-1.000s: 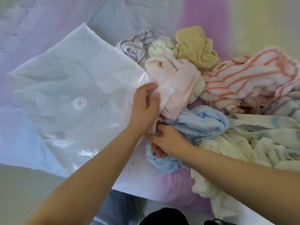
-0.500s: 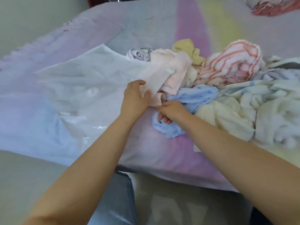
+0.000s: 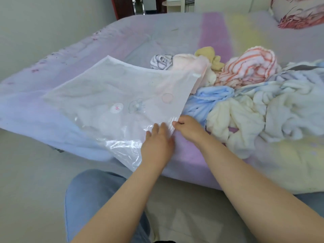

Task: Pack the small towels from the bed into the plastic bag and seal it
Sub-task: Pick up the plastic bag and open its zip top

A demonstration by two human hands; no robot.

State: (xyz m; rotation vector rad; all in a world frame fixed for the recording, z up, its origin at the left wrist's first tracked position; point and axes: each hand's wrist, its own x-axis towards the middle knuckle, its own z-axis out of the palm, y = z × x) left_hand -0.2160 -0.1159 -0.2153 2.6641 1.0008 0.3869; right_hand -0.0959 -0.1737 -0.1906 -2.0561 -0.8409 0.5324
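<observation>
On the near edge of the bed [image 3: 175,32], the plastic bag [image 3: 108,92] is lying flat, left of the towel pile. Left hand [image 3: 157,146] is pressing its straight fingers on the bag's near right corner; right hand [image 3: 188,129], just beside it, is pinching the bag's right edge. That edge is running from the hands toward the far right, ending by the pink towel [image 3: 191,65]. Blue towel [image 3: 208,100], cream towel [image 3: 233,118] and orange-striped towel [image 3: 249,67] are heaping on the right. A pastel sheet is covering the bed; a pillow [image 3: 301,13] is lying far right.
</observation>
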